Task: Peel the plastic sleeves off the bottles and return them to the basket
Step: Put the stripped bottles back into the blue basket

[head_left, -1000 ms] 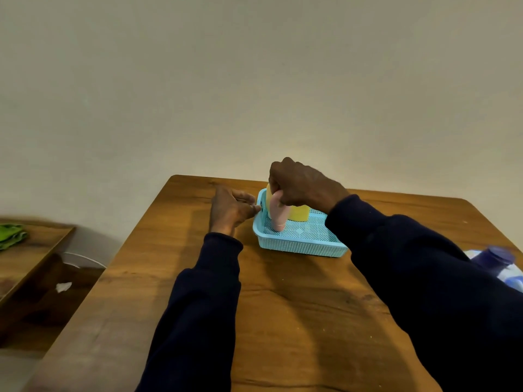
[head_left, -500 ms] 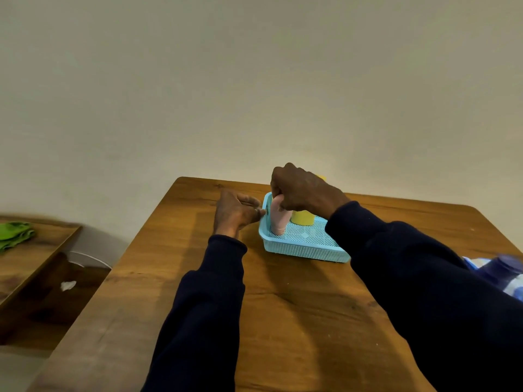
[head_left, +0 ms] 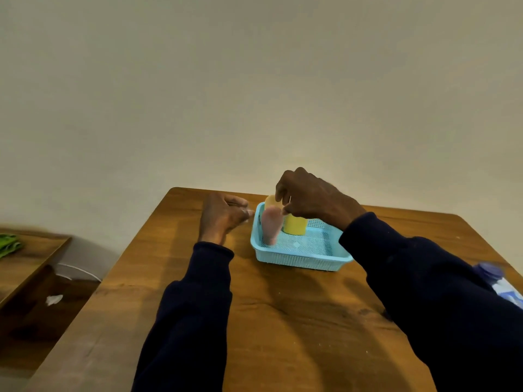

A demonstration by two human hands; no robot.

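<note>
R hand [head_left: 311, 199] fingers [head_left: 280, 190] loosened off pink bottle [head_left: 272, 224], yellow bottle [head_left: 294, 226] behind; L hand [head_left: 220, 216] curled, grip unclear.

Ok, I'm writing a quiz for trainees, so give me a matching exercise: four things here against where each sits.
Things: 1 pink plastic bottle; 2 yellow plastic bottle; 3 purple-capped bottle; 4 green cloth.
Places: A low wooden surface, far left; B light blue mesh basket, by its left wall; C right edge of the wooden table; D basket's back middle.
Pairs: 1-B; 2-D; 3-C; 4-A.
</note>
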